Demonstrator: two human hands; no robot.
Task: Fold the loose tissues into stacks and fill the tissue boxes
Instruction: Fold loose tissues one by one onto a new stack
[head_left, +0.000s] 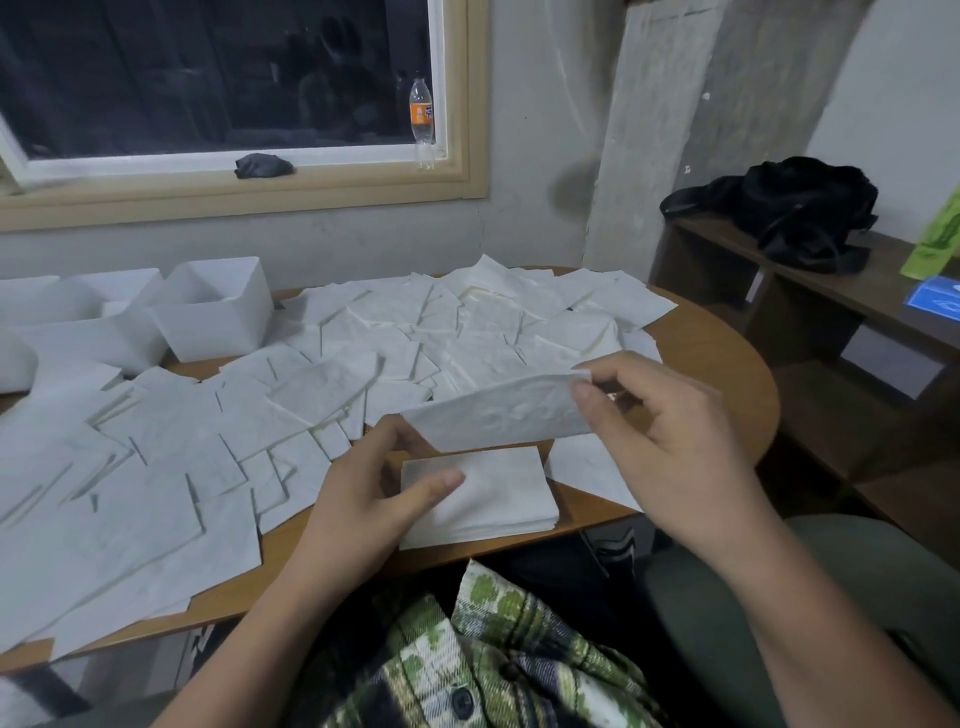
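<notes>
While the right hand (660, 431) pinches the upper right corner of one tissue (498, 415) between thumb and fingertips, the sheet hangs tilted just above the folded stack (493, 504) at the near edge of the tabletop (727, 384). The left hand (363, 493) sits at the stack's left side. Its thumb lies across the top sheet and its fingers reach up to the tissue's lower left edge; whether they grip that edge cannot be told.

Loose tissues (208, 441) cover most of the tabletop in overlapping sheets, from the near left edge to the far side. Two white boxes (218, 312) stand at the far left, open on top, one touching the other.

A clear bottle (422, 119) with an orange label stands on the window sill; its writing is too small to read. A dark cloth (262, 166) lies on the same sill.

Brown, rounded wood makes up the tabletop. Behind it are a pale wall and a dark window (208, 78). A low shelf (810, 291) at the right carries a black bag (779, 208), a green packet (935, 234) and a blue card (935, 304).
</notes>
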